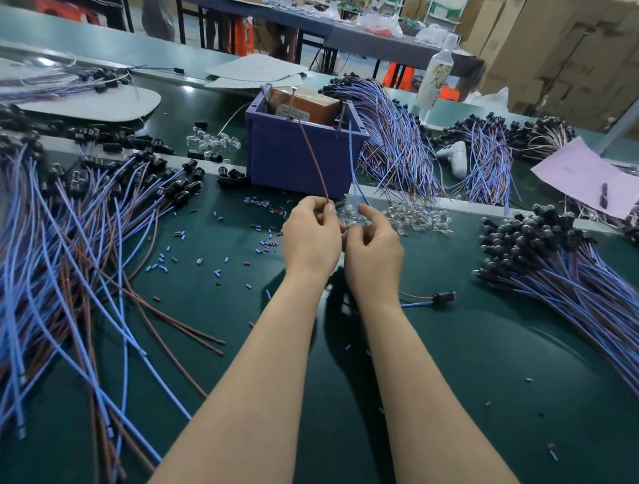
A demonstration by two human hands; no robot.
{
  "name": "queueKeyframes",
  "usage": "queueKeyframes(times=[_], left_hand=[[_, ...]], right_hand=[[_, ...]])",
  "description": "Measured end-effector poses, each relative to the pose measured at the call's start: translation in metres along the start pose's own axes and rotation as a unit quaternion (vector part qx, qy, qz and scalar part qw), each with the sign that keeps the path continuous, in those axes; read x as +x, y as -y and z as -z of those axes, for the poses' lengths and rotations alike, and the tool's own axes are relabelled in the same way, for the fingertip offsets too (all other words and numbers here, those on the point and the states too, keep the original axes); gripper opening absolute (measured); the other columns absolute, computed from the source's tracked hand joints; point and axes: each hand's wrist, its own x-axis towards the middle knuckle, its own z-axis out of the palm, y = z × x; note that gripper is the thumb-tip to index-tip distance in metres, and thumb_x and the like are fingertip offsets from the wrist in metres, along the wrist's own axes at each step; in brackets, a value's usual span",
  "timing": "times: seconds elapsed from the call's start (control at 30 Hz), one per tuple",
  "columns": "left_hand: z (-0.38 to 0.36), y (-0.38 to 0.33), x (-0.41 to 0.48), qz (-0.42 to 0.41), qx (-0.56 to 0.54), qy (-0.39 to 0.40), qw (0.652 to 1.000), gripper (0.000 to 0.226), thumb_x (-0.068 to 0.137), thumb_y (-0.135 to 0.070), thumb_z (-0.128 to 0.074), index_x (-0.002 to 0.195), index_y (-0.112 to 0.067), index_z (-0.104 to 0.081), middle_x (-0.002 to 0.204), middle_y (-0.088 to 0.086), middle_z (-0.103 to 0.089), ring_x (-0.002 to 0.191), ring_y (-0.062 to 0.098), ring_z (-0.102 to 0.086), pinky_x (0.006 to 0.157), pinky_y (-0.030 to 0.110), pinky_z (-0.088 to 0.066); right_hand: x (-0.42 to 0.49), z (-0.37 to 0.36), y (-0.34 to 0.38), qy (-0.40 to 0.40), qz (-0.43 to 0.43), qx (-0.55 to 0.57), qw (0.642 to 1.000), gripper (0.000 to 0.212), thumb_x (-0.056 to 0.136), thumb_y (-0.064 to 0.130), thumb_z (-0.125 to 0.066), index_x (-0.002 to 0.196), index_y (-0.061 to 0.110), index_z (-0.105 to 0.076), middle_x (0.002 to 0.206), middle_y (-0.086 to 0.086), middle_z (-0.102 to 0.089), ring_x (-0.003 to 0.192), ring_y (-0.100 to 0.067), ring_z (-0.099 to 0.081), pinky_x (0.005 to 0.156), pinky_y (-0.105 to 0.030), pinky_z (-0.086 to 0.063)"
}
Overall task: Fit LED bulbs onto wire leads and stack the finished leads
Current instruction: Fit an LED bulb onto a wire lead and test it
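Wire lead in hand: a brown strand [316, 164] and a blue strand [354, 169] rise from between the two hands, just in front of the purple bin [296, 159]. The left hand [311, 237] pinches the brown strand between thumb and forefinger. The right hand [375, 250] is closed on the blue strand; its fingertips face away, so the exact pinch point cannot be seen. Whether a bulb sits between the hands cannot be told.

Handling, as a judgement: the lead is very light and limp; the strands bow under their own weight. Grip close to the socket end, not mid-strand, to keep the tip steady. The clear LED bulbs [417, 217], heaped just beyond the right hand, look small, smooth and slippery, with thin legs likely to bend. Hold each by the dome and press straight.

Room and edges: the green table [451, 378] is bare below the forearms and to the near right, apart from one lead with a black socket [441, 296] near the right wrist. Unfitted leads [68, 265] spread at the left; the finished stack [568, 277] lies at the right, well apart from the hands. Cut insulation bits [214, 251] litter the centre and may roll underhand. The bin wall limits forward reach.
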Motion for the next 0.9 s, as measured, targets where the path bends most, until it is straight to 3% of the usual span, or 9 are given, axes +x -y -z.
queueKeyframes(times=[0.17,0.37,0.63,0.9], left_hand=[[0.0002,0.0007,0.0009,0.013,0.007,0.0,1.0,0.015,0.096,-0.015,-0.048,0.101,-0.01,-0.061,0.07,-0.003,-0.061,0.078,0.015,-0.059,0.077,0.024,-0.045],[0.0002,0.0016,0.002,0.027,0.008,0.007,1.0,0.016,0.097,-0.017,-0.047,0.1,-0.01,-0.061,0.072,-0.002,-0.063,0.07,0.011,-0.056,0.07,0.021,-0.041],[-0.0001,-0.0004,0.0012,0.027,0.002,0.022,0.999,0.015,0.095,-0.015,-0.049,0.098,-0.01,-0.062,0.074,0.002,-0.064,0.074,0.015,-0.059,0.077,0.025,-0.048],[-0.0006,-0.0019,0.0003,0.024,0.006,0.03,0.999,0.02,0.095,-0.014,-0.048,0.103,-0.004,-0.063,0.093,0.016,-0.07,0.091,0.029,-0.065,0.089,0.04,-0.05]], right_hand=[[-0.0013,0.0014,0.0014,0.015,-0.003,-0.016,1.0,0.037,0.09,0.007,-0.047,0.125,0.012,-0.059,0.071,0.002,-0.058,0.088,-0.026,-0.061,0.087,-0.033,-0.045],[-0.0025,0.0024,0.0035,0.021,-0.015,-0.008,1.0,0.036,0.091,0.007,-0.047,0.124,0.012,-0.059,0.073,-0.001,-0.063,0.087,-0.027,-0.063,0.089,-0.037,-0.047],[-0.0008,0.0028,0.0022,-0.003,-0.019,0.002,1.0,0.032,0.09,0.007,-0.048,0.118,0.013,-0.061,0.066,0.006,-0.057,0.065,-0.014,-0.054,0.067,-0.021,-0.039],[0.0009,0.0048,0.0039,0.034,-0.031,-0.004,0.999,0.036,0.093,0.008,-0.045,0.126,0.013,-0.058,0.105,-0.014,-0.069,0.096,-0.026,-0.064,0.092,-0.036,-0.047]])
